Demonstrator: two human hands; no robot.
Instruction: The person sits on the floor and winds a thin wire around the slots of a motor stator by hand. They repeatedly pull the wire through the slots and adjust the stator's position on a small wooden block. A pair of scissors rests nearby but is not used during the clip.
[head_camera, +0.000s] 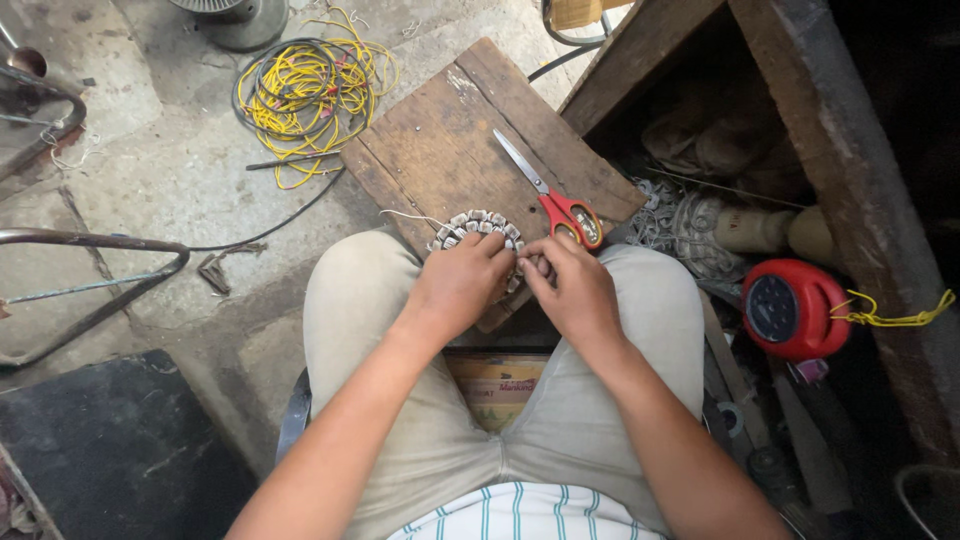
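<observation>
A ring-shaped metal motor stator with wound coils rests at the near edge of a worn wooden board, just past my knees. My left hand grips the ring's near side, fingers curled over it. My right hand pinches something small at the ring's right edge, hidden by the fingers. A thin pale wire trails left from the ring. Scissors with red handles lie on the board just beyond my right hand.
A tangle of yellow wire lies on the concrete floor beyond the board. A red round cable reel sits to the right under a wooden bench. A bent metal rod and a dark slab are at left.
</observation>
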